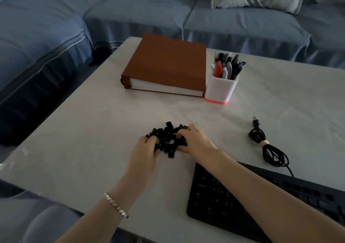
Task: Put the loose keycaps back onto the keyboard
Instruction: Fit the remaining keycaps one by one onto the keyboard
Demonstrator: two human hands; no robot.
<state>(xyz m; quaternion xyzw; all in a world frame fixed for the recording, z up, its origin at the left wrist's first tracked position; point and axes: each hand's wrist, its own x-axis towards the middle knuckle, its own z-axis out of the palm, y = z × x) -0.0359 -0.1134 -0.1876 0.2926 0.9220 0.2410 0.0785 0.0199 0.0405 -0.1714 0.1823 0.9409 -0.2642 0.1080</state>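
Black keycaps point(168, 138) lie in a loose heap near the middle of the bench point(84, 130), some stacked on others. The left hand point(145, 153) cups the heap's left side, its fingers curled down among the caps and the thumb tucked against the near edge. The right hand point(194, 140) closes on the heap's right side, fingers bent over the top and thumb hooked underneath, so the pile sits gripped between both hands. A silver bracelet point(116, 205) circles the left wrist.

Just near and to the right of the heap lies the black keyboard point(214, 196), angled across the bench's near right corner, with the right forearm crossing above it; its surface is too dim to tell which keys are fitted. Its cable point(268, 149) lies coiled and tied beyond it, the USB plug point(256, 122) pointing away.

Farther back a thick brown book point(168, 63) lies flat, and a white pen holder point(221, 87) with a pink base stands touching its right corner, full of pens point(227, 65). A blue sofa point(130, 13) wraps round the bench's far and left sides.
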